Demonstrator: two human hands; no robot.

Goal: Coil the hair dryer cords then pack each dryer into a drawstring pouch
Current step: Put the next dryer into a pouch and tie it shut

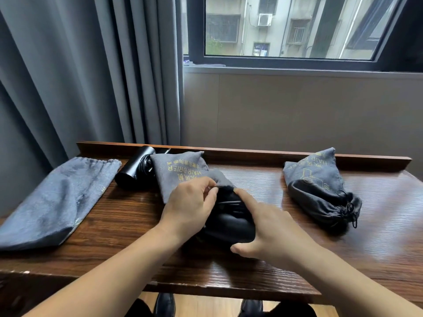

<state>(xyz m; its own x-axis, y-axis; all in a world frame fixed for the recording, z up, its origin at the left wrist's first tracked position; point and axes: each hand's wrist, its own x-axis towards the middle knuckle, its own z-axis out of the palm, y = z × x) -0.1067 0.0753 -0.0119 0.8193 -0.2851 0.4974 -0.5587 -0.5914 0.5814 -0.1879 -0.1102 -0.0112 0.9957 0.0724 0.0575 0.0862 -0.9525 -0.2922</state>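
Black hair dryer (231, 223) at bench centre, nose partly inside mouth of grey pouch (180, 172) printed "HAIR DRIER". Second black dryer (132, 170) with bundled cord lies behind it, unbagged. Empty grey pouch (57, 197) flat at left. Filled pouch (320, 188), drawstring cinched, at right.

Soft daylight comes in through the window (290, 28) at 1 o'clock; the room itself is fairly dim. The glossy worktop (377, 225) carries a pale glare at 3 o'clock, and short soft shadows sit under the hands. Wide-angle distortion bends the curtain (68, 76) at 10 o'clock and the window frame. Focus is slightly soft overall, and softest toward the edges.
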